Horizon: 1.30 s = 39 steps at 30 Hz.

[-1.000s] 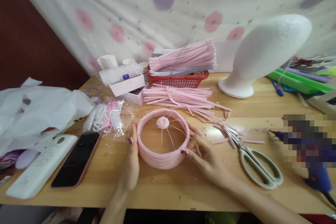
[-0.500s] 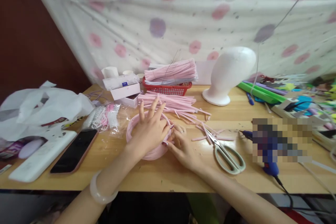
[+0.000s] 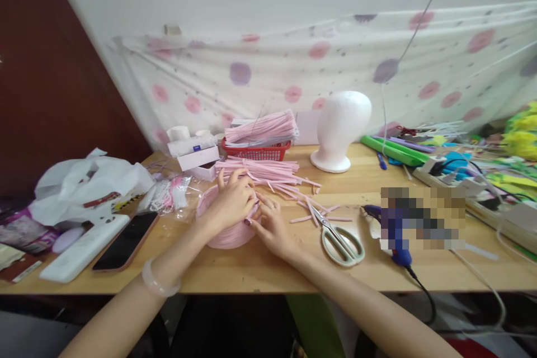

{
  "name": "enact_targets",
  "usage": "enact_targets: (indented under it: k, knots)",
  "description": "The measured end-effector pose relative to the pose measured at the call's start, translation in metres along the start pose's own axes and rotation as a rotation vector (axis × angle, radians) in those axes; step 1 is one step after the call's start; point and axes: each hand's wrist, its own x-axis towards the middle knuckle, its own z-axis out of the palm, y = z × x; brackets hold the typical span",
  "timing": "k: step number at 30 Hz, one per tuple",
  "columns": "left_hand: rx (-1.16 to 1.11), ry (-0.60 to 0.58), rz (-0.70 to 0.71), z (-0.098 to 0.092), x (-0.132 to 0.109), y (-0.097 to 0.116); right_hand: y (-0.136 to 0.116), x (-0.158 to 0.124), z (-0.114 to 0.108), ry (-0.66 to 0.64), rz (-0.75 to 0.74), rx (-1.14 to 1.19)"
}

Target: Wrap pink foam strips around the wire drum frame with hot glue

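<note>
A round pink ring wrapped in pink strips [image 3: 222, 235] sits on the wooden table [image 3: 293, 274] in front of me. My left hand [image 3: 232, 201] lies over its top with the fingers curled onto the far rim. My right hand [image 3: 271, 226] presses against the ring's right side, fingers bent toward my left hand. Both hands grip the ring and cover most of it. A loose pile of pink strips [image 3: 260, 170] lies just behind the ring.
Green-handled scissors [image 3: 338, 238] and a blue glue gun [image 3: 396, 235] lie to the right. A red basket of pink strips [image 3: 258, 148], a white foam head [image 3: 339, 128], small boxes [image 3: 195, 154], a phone [image 3: 126, 240], a white remote [image 3: 84, 249] and a plastic bag [image 3: 92, 184] also stand about.
My left hand went from the ring's left side to over its top and its fingers curled down. The camera pulled back and tilted up, showing more wall.
</note>
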Motion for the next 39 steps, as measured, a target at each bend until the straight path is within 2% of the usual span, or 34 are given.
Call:
enact_targets:
  k: [8, 14, 18, 23, 28, 31, 34, 37, 39]
  knots:
    - [-0.171, -0.074, -0.103, -0.011, 0.007, -0.002, -0.002, 0.001, -0.001, 0.010, -0.009, -0.007]
    - [-0.382, -0.106, -0.200, -0.015, 0.016, -0.010, -0.002, -0.001, 0.001, 0.016, -0.002, -0.024]
    - [-0.601, -0.148, -0.228, -0.023, 0.024, -0.011, -0.001, -0.002, 0.001, 0.006, 0.009, -0.031]
    - [-0.914, -0.329, -0.203, -0.033, 0.029, 0.001, 0.000, -0.001, 0.001, 0.003, 0.017, -0.041]
    - [-0.954, -0.485, -0.198, -0.041, 0.023, 0.018, 0.001, 0.000, 0.001, -0.016, 0.009, -0.044]
    - [-0.859, -0.505, -0.202, -0.058, 0.021, 0.015, 0.001, -0.001, 0.001, -0.019, 0.016, -0.038]
    - [-0.712, -0.465, -0.214, -0.087, 0.027, 0.002, 0.000, -0.001, 0.001, -0.019, 0.024, -0.026]
    - [-0.547, -0.357, -0.223, -0.125, 0.043, -0.017, -0.001, -0.001, 0.000, -0.017, 0.033, -0.017]
    - [-0.403, -0.229, -0.219, -0.153, 0.057, -0.030, -0.002, -0.001, 0.000, -0.016, 0.036, -0.014]
